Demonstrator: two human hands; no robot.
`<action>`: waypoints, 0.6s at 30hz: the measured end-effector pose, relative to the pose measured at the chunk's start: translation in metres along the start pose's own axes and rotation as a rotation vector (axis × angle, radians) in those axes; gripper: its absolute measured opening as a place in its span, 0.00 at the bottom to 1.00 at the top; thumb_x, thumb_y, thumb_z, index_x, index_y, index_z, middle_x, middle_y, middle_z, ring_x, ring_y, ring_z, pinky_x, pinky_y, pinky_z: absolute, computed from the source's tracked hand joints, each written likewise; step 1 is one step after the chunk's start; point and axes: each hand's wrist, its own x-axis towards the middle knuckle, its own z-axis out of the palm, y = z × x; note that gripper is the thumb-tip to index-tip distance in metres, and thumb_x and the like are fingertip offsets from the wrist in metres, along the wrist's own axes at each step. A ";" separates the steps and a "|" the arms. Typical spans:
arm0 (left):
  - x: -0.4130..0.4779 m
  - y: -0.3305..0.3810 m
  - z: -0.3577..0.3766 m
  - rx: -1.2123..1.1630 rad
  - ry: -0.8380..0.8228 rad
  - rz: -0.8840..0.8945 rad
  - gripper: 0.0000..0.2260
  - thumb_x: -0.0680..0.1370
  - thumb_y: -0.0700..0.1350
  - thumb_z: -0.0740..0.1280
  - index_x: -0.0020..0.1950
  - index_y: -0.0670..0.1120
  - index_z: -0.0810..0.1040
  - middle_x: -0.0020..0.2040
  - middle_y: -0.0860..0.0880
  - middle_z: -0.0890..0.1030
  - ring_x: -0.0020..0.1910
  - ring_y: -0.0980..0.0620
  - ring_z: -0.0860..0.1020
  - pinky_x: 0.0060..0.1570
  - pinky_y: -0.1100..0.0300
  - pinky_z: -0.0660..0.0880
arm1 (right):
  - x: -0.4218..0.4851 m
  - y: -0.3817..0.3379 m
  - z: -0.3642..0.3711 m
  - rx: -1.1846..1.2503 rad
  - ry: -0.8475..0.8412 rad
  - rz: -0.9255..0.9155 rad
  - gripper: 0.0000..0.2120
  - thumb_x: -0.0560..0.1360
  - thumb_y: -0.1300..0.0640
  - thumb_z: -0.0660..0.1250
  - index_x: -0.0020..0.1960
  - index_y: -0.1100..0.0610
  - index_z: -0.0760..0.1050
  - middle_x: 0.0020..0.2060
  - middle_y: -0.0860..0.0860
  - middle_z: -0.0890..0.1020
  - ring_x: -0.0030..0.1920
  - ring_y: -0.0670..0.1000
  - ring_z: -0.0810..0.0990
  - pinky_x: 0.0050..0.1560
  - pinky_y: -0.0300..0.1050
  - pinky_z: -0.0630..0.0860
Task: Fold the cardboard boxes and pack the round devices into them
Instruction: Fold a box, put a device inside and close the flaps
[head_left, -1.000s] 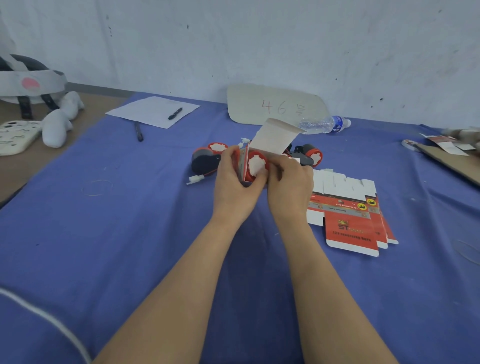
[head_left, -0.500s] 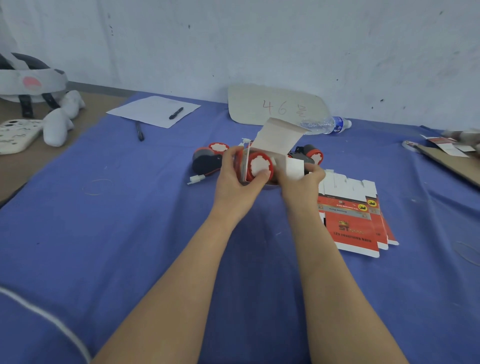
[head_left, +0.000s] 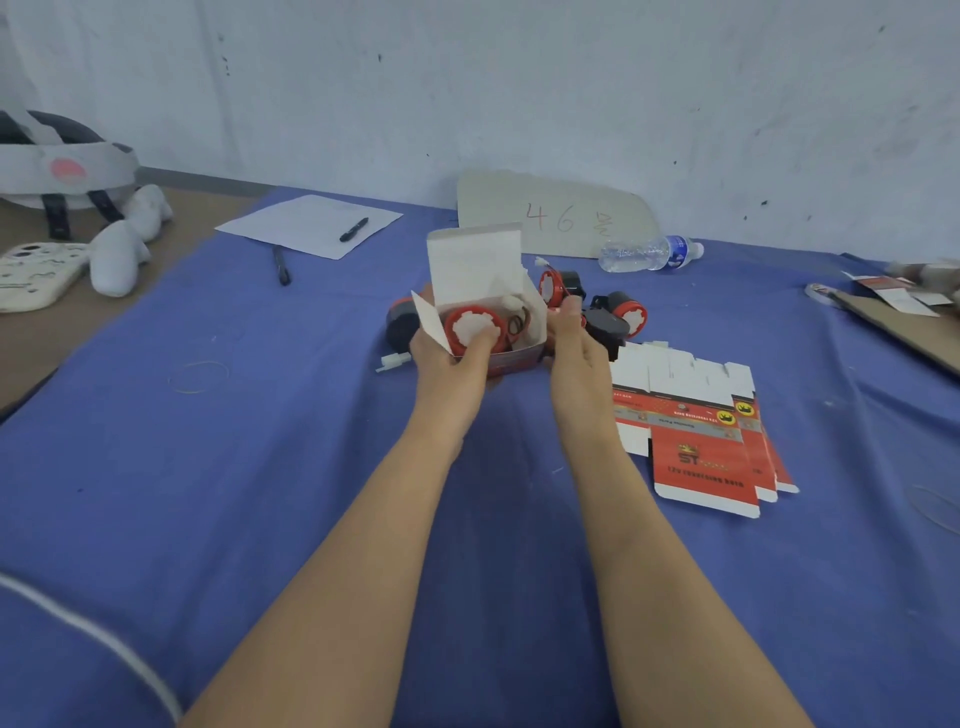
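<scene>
A small red-and-white cardboard box (head_left: 511, 358) stands open mid-table, its white lid flap (head_left: 475, 265) raised. A round red-and-white device (head_left: 472, 325) sits inside with dark wires beside it. My left hand (head_left: 449, 364) grips the box's left front, thumb on the device. My right hand (head_left: 574, 343) holds the box's right side with its fingers. More round devices (head_left: 626, 314) lie behind the box. A stack of flat unfolded boxes (head_left: 701, 431) lies to the right.
Blue cloth (head_left: 260, 467) covers the table. Paper with a pen (head_left: 353, 228), a second pen (head_left: 280, 265), a cardboard sign (head_left: 556, 215) and a water bottle (head_left: 649, 253) lie at the back. A headset, white toy and phone case sit far left; cardboard scraps (head_left: 893, 312) far right.
The box has turned from end-on to open-top facing me, with the device now lying inside. My right hand moved from the device to the box's right side.
</scene>
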 end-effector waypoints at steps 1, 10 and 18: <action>0.000 0.000 0.000 -0.016 0.000 -0.015 0.19 0.79 0.37 0.63 0.58 0.62 0.69 0.54 0.53 0.79 0.53 0.53 0.80 0.41 0.57 0.82 | 0.000 0.001 -0.001 0.071 -0.029 0.054 0.17 0.82 0.44 0.54 0.44 0.44 0.79 0.43 0.40 0.83 0.46 0.37 0.80 0.49 0.33 0.73; -0.002 -0.003 0.001 0.128 -0.094 -0.044 0.20 0.78 0.40 0.66 0.69 0.52 0.68 0.63 0.47 0.75 0.57 0.51 0.78 0.41 0.62 0.80 | 0.007 0.000 -0.010 0.305 -0.046 0.304 0.16 0.78 0.62 0.60 0.60 0.47 0.75 0.55 0.52 0.81 0.54 0.55 0.81 0.52 0.54 0.80; -0.001 -0.012 0.003 0.228 -0.072 -0.078 0.30 0.70 0.47 0.77 0.68 0.48 0.67 0.62 0.48 0.77 0.60 0.51 0.77 0.58 0.50 0.78 | 0.010 0.007 -0.005 0.300 0.011 0.354 0.14 0.80 0.51 0.62 0.63 0.54 0.75 0.54 0.53 0.83 0.52 0.52 0.83 0.41 0.43 0.80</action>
